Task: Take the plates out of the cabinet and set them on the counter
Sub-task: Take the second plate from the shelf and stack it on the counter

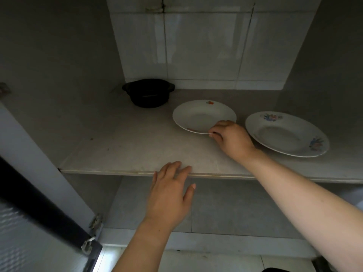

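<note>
Two white plates with small flower prints lie on the cabinet shelf (121, 146). The smaller plate (200, 114) is in the middle; my right hand (229, 138) pinches its near right rim, thumb on top and fingers underneath. The larger plate (284, 132) rests flat to the right, just beyond my right wrist, untouched. My left hand (170, 191) is spread open with its fingertips resting on the shelf's front edge, holding nothing.
A black two-handled pot (148, 93) stands at the back left of the shelf. The open cabinet door (29, 193) with its hinges hangs at the left. A lower compartment (235, 209) sits beneath the shelf. White tiles (196, 46) form the back wall.
</note>
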`<state>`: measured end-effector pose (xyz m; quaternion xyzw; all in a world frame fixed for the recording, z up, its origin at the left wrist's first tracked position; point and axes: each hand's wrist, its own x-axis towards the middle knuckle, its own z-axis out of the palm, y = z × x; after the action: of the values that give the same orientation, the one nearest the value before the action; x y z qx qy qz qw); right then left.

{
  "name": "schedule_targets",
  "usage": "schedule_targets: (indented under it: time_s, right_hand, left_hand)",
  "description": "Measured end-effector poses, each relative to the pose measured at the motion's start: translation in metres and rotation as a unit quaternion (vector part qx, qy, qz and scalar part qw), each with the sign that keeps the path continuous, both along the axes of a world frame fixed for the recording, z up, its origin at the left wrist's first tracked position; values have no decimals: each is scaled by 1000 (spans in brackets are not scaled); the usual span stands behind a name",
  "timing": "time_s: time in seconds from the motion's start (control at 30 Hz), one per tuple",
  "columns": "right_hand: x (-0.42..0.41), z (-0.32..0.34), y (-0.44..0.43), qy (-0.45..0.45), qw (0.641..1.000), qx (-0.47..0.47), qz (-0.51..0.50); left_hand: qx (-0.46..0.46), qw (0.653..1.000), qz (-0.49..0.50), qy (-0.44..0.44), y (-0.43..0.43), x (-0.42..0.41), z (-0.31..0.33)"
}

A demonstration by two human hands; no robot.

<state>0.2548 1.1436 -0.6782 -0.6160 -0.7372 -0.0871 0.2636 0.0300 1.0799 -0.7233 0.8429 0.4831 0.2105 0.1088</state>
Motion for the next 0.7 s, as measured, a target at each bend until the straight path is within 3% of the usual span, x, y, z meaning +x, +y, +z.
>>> schedule_targets:
  time_s: [0.3, 0.7]
  right_hand:
    - [7, -11, -59, 18, 997, 56, 48]
    - [4, -10, -114, 44, 994, 41, 88]
  left_hand:
    - [-60, 994, 2, -93, 2, -5, 10]
    - [-10, 966, 102, -238, 7, -3, 37]
